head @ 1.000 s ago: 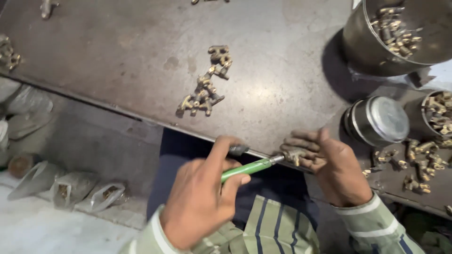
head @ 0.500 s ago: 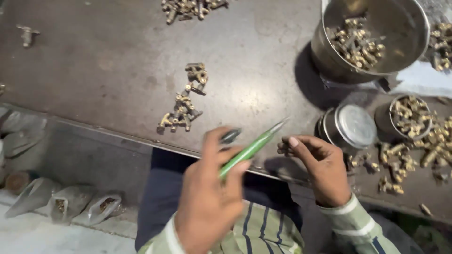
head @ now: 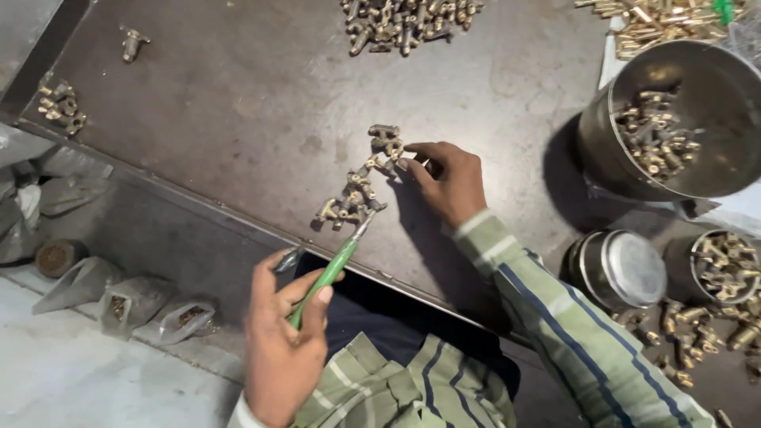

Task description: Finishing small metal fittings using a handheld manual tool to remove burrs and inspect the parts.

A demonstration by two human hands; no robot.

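My left hand [head: 281,349] grips a green-handled screwdriver [head: 329,273] near the table's front edge. Its metal tip points up at a short row of small brass fittings [head: 349,202] on the dark steel table [head: 238,119]. My right hand [head: 452,182] reaches forward over the table in a striped sleeve. Its thumb and forefinger pinch a brass fitting [head: 390,150] at the far end of that row.
A large steel bowl [head: 713,170] of brass parts stands at the right. Below it are a lidded steel tin [head: 622,269], a small cup of parts [head: 725,265] and loose fittings [head: 690,325]. More brass piles [head: 404,16] lie at the back; plastic bags [head: 127,297] sit on the floor at the left.
My right hand has left the screwdriver tip and moved forward to the row of fittings. My left hand has lowered the screwdriver toward the table edge.
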